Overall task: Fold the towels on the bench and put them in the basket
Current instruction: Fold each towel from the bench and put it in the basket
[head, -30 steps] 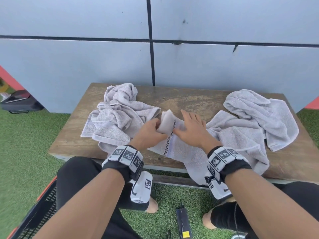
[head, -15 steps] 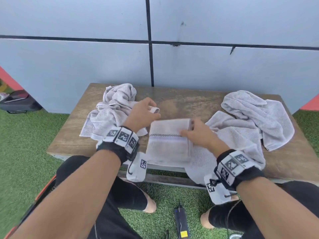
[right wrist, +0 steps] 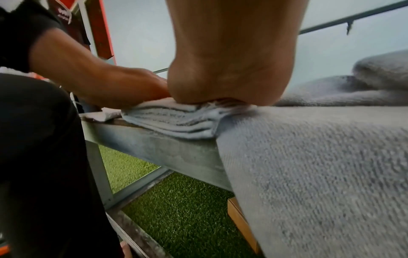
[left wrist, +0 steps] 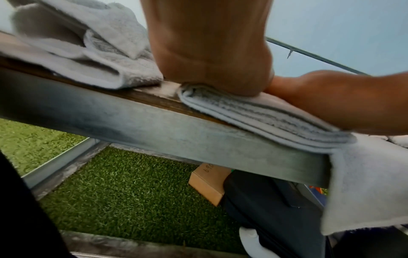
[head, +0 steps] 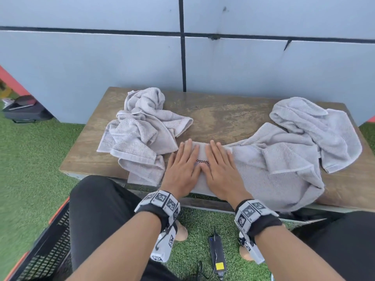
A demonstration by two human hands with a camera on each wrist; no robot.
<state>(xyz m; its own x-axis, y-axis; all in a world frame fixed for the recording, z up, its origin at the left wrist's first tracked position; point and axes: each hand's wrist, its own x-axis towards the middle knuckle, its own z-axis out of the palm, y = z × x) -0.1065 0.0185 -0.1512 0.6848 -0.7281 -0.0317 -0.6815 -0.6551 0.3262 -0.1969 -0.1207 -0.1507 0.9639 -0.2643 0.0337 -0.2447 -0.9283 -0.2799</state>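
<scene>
A small folded grey towel (head: 202, 157) (left wrist: 264, 115) (right wrist: 176, 120) lies at the front edge of the wooden bench (head: 223, 118). Both hands lie flat on it, side by side, fingers straight: my left hand (head: 182, 167) covers its left half, my right hand (head: 221, 169) its right half. A crumpled grey towel (head: 142, 134) sits to the left. Another loose grey towel (head: 284, 159) spreads to the right and hangs over the front edge (right wrist: 320, 174). The black basket (head: 48, 250) with an orange rim stands on the grass at lower left.
A grey panelled wall (head: 182, 57) rises right behind the bench. Green artificial grass (head: 30, 169) covers the ground. A black charger with a yellow label (head: 217, 252) lies between my feet. A dark bag (head: 24, 108) sits far left. A tan block (left wrist: 207, 183) lies under the bench.
The towel has gone from being folded between my hands to lying folded. Both hands have come down flat on top of it, the left one moving in from the left pile.
</scene>
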